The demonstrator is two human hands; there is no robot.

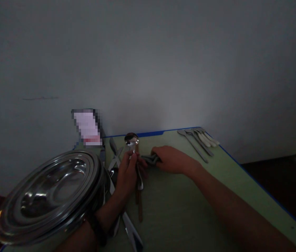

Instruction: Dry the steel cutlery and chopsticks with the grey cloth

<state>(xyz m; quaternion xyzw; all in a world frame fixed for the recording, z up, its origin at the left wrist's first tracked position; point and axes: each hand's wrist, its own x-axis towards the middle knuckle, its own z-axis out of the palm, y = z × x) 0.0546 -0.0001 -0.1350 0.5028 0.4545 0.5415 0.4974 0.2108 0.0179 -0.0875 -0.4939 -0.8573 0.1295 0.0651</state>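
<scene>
Nearest the camera, some loose cutlery (129,227) lies on the green table (179,210), partly covered by the left forearm and cut off by the bottom edge, so no idea how many pieces. Dark band (96,227) on that wrist. Big shiny metal bowls (50,192), stacked, sit to the left; can't count them either.

A bit farther, two thin brown sticks (140,210) poke out below the left hand (128,172). That hand has fingers closed round the neck of a spoon (131,139), whose bowl sticks out past the fingertips toward the far edge. Right hand (171,159), just to the right, is bunched on a dark greenish cloth (150,159); most of it is inside the fist.

Handling, my guess: spoon's light, stiff, hard to break, but smooth metal so it could twist. I'd pinch where neck meets handle. Cloth should be soft and floppy, easy to bunch anywhere. Can't tell where the spoon's handle ends.

Far right there's a row of cutlery (202,138), some white-handled; far left, a phone (88,126) with a pixelated screen.
</scene>
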